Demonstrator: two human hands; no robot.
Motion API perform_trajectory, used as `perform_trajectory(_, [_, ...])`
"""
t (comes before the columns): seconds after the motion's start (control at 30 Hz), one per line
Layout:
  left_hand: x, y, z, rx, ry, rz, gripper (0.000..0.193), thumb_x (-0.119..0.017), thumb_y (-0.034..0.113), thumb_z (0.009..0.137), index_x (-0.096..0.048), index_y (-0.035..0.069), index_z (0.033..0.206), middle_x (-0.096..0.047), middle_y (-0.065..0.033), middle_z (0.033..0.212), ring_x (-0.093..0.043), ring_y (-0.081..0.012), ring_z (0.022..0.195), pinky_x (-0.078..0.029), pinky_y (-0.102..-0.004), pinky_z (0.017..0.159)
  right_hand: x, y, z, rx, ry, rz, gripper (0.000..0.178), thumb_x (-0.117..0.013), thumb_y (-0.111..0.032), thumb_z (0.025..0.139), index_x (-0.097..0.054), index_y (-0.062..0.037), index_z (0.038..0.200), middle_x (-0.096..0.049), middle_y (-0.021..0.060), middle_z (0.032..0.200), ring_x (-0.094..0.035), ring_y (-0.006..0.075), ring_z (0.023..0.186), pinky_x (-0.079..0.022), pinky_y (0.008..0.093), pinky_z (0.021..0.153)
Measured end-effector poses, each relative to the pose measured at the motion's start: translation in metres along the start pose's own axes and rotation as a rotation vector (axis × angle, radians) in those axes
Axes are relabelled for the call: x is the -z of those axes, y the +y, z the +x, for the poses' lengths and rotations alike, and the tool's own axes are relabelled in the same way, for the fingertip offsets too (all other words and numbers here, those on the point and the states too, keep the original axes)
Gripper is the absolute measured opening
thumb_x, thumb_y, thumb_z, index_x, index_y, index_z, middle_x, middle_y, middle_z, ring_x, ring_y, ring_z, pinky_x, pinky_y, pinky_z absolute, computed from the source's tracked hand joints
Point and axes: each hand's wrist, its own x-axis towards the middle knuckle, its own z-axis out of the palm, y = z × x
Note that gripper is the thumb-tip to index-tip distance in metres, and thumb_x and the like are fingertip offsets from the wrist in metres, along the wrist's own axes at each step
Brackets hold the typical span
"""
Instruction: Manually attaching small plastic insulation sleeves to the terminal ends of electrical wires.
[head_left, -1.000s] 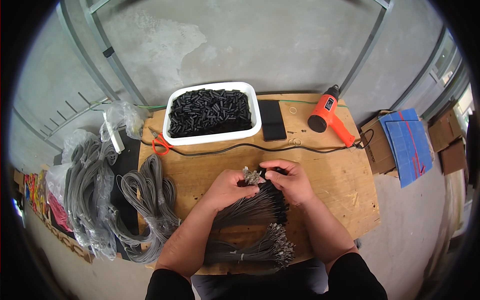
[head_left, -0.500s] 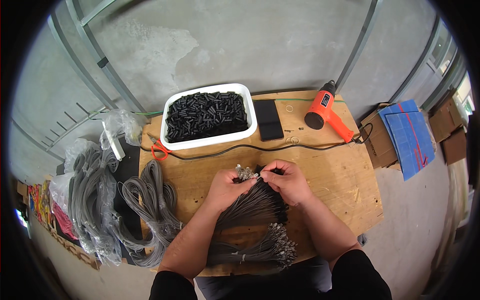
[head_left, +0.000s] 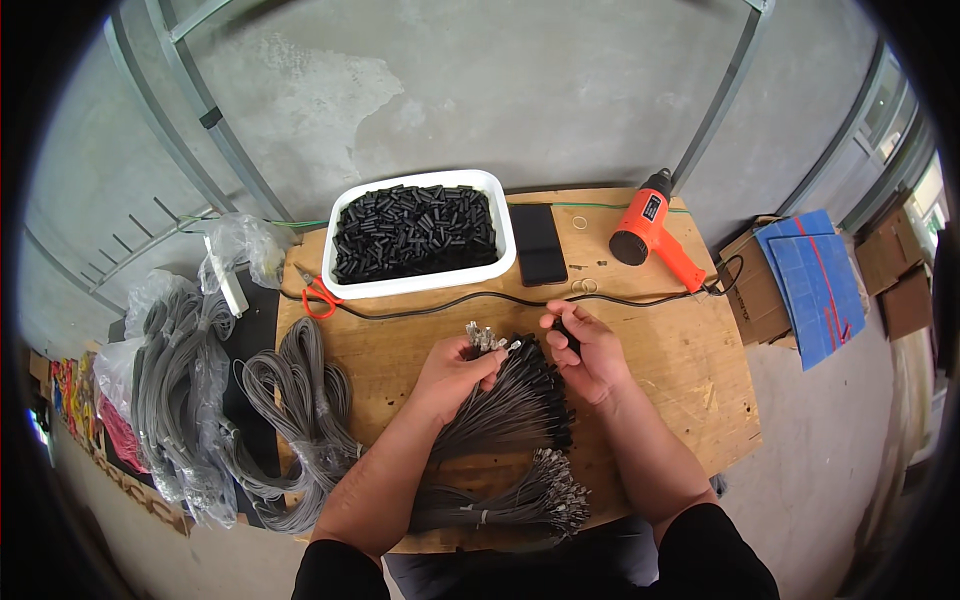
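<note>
My left hand (head_left: 450, 378) is closed around the ends of several thin grey cables, and bare metal terminals (head_left: 482, 337) stick out past its fingers. To its right, my right hand (head_left: 594, 360) is raised with curled fingers around short black sleeves (head_left: 569, 338); how many is hidden. Between my forearms fans the grey cable bundle (head_left: 500, 408), many of its ends covered by black sleeves (head_left: 550, 395). Nearer to me lies a second tied cable bundle (head_left: 480, 513) with bare metal ends. A white tub (head_left: 507, 245) full of black sleeves (head_left: 415, 235) stands beyond my hands.
A black phone (head_left: 540, 245), orange heat gun (head_left: 650, 232) and rubber bands (head_left: 583, 287) lie at the back. A black cord (head_left: 450, 303) crosses the wooden table (head_left: 690, 370). Red-handled cutters (head_left: 320, 297) and coiled grey cables (head_left: 300, 390) are at left.
My right hand has moved off the cable ends, to the right and slightly up, and turned so that black sleeves show in its fingers. My left hand stays on the cables.
</note>
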Motion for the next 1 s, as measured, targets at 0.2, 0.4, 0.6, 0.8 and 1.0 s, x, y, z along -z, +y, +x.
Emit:
perform_trajectory(0.2, [-0.001, 0.002, -0.002, -0.014, -0.002, -0.005, 0.01, -0.074, 0.009, 0.093, -0.068, 0.001, 0.091, -0.063, -0.0012, 0.078, -0.056, -0.009, 0.066, -0.045, -0.0251, 0.059, -0.002, 0.004, -0.001, -0.016, 0.014, -0.071, 0.012, -0.054, -0.017, 0.107, -0.057, -0.0065, 0.113, -0.061, 0.0061, 0.086, -0.046, 0.0103, 0.061, -0.033, 0.0195, 0.045])
perform_trajectory(0.4, [0.0, 0.004, -0.002, -0.002, 0.003, 0.013, 0.01, -0.074, 0.008, 0.092, -0.069, 0.0, 0.092, -0.063, -0.0013, 0.077, -0.056, -0.0093, 0.065, -0.045, -0.0255, 0.059, -0.007, 0.003, -0.007, -0.022, -0.073, -0.238, 0.02, -0.06, -0.016, 0.104, -0.065, -0.0015, 0.117, -0.059, 0.0025, 0.079, -0.046, 0.0086, 0.059, -0.032, 0.02, 0.046])
perform_trajectory(0.6, [0.001, 0.003, -0.001, 0.013, -0.001, -0.02, 0.009, -0.074, 0.006, 0.091, -0.069, -0.001, 0.094, -0.063, -0.0024, 0.079, -0.058, -0.0108, 0.067, -0.046, -0.0263, 0.061, -0.015, 0.006, -0.012, -0.023, -0.04, -0.403, 0.024, -0.066, -0.008, 0.099, -0.07, 0.0035, 0.119, -0.064, 0.001, 0.083, -0.05, 0.006, 0.064, -0.033, 0.0179, 0.052])
perform_trajectory(0.8, [0.003, 0.002, 0.0, 0.01, -0.005, -0.057, 0.009, -0.074, 0.007, 0.091, -0.068, 0.001, 0.089, -0.063, -0.0025, 0.076, -0.058, -0.0109, 0.065, -0.046, -0.0265, 0.06, -0.019, 0.011, -0.013, 0.04, -0.025, -0.474, 0.014, -0.068, -0.002, 0.096, -0.072, -0.0016, 0.109, -0.068, 0.0018, 0.087, -0.05, 0.0024, 0.066, -0.035, 0.0169, 0.055])
perform_trajectory(1.0, [0.002, 0.001, 0.0, 0.025, -0.003, -0.057, 0.01, -0.074, 0.007, 0.092, -0.068, 0.001, 0.087, -0.063, -0.0021, 0.076, -0.057, -0.0107, 0.065, -0.046, -0.0268, 0.061, -0.018, 0.015, -0.013, 0.102, -0.028, -0.527, 0.013, -0.07, 0.004, 0.092, -0.07, -0.0037, 0.103, -0.072, 0.0034, 0.091, -0.052, 0.0015, 0.065, -0.037, 0.0166, 0.056])
